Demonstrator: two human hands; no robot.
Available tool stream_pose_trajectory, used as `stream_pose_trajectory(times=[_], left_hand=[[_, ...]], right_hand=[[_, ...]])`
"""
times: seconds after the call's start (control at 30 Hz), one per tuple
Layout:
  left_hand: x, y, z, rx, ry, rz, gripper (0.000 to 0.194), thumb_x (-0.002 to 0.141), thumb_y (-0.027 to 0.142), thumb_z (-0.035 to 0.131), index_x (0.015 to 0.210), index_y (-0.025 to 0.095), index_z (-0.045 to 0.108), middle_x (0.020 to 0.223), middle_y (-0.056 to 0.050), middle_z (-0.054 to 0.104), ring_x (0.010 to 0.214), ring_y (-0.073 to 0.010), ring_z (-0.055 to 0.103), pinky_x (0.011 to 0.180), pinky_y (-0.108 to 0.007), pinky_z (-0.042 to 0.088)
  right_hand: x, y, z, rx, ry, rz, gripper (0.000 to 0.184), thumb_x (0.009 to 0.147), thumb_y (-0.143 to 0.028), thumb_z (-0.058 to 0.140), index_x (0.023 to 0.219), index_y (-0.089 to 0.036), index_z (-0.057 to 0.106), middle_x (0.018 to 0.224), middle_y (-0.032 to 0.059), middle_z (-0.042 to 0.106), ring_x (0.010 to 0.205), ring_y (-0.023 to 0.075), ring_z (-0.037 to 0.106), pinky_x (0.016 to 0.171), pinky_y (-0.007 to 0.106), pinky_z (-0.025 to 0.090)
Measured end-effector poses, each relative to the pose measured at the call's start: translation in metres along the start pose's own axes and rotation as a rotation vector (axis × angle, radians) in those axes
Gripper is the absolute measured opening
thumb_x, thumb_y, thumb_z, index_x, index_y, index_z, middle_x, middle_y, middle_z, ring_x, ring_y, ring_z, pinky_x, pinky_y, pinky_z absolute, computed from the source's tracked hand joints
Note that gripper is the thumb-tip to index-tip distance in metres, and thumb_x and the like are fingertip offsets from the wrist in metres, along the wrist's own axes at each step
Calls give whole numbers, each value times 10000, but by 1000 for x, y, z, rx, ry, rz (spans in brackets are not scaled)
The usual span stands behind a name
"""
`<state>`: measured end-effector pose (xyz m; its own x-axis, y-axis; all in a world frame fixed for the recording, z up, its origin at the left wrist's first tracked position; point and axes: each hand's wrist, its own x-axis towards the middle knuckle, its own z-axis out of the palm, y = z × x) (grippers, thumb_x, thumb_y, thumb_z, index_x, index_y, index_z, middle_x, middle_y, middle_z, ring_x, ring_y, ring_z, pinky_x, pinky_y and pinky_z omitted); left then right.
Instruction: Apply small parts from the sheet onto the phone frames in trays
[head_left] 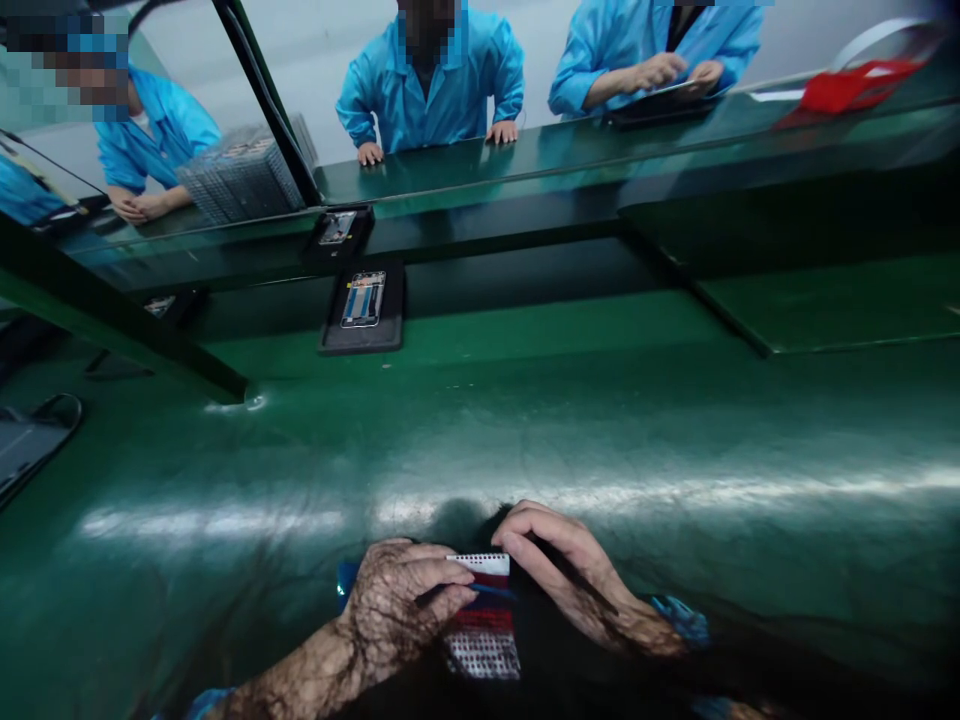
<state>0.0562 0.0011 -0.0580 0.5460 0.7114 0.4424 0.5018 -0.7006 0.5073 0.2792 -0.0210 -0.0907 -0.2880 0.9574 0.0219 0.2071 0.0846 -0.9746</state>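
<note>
At the near edge of the bench, my left hand (pixel 397 600) is closed with thumb and fingers on a small flat sheet (pixel 484 652), white with rows of dark dots and red bands. A thin blue strip (pixel 493 591) crosses the sheet by my left thumb. Something blue (pixel 346 580) shows past the outer side of that hand. Just right of the sheet's top corner, my right hand (pixel 559 565) has its thumb and forefinger pinched together; what lies between them, if anything, is too small to tell. Dark shadow hides the sheet's right side.
Ahead, a black tray (pixel 325 338) bears an opened phone (pixel 364 300), with another tray (pixel 363 243) behind it. A green post (pixel 165 345) slants in on the left. Co-workers in blue sit across the bench (pixel 480 430), near a stack of trays (pixel 236 175) and a red item (pixel 859 88).
</note>
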Motion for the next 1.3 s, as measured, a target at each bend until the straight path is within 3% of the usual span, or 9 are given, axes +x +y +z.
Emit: stream_pose_trajectory(times=[0.13,0.37,0.7,1.07,1.2,1.3], left_hand=[[-3,-1,0,4,-21,-11,158,719,329,705,852,342,620,810,179,687,620,-1,663,612,-110,468],[-8,-5,3,41,24,-34,173,705,349,710,858,360,631,814,180,686,623,0,663,640,-106,471],[-14,-7,6,70,-3,-28,120,739,360,678,847,346,627,795,154,701,717,-39,681,626,-90,493],[-4,-3,2,6,-83,8,61,767,302,649,809,312,606,764,139,686,561,-26,653,481,-98,479],[-4,-4,4,14,-58,21,112,746,298,671,833,313,601,778,141,688,598,-25,662,535,-90,489],[-2,-3,3,45,-38,42,44,780,344,632,798,312,608,760,147,693,574,-10,657,524,-68,480]], right_hand=[[2,2,-2,-9,48,13,148,987,-329,521,918,-286,645,828,-30,625,758,148,580,698,280,465],[4,3,-3,1,-37,-18,146,968,-328,548,884,-274,654,815,-23,617,762,157,583,708,295,465],[4,11,1,-67,-43,-80,145,971,-301,538,879,-265,643,820,-14,643,768,153,610,702,286,477],[8,-3,0,-112,-41,-95,207,979,-321,498,825,-248,614,762,-2,625,713,165,599,656,298,475],[8,-6,1,-113,-39,-103,213,978,-334,491,821,-253,610,755,-5,624,709,163,600,650,291,472],[8,-8,1,-121,-21,-105,218,987,-332,474,832,-256,607,769,-6,627,722,157,603,660,285,471]])
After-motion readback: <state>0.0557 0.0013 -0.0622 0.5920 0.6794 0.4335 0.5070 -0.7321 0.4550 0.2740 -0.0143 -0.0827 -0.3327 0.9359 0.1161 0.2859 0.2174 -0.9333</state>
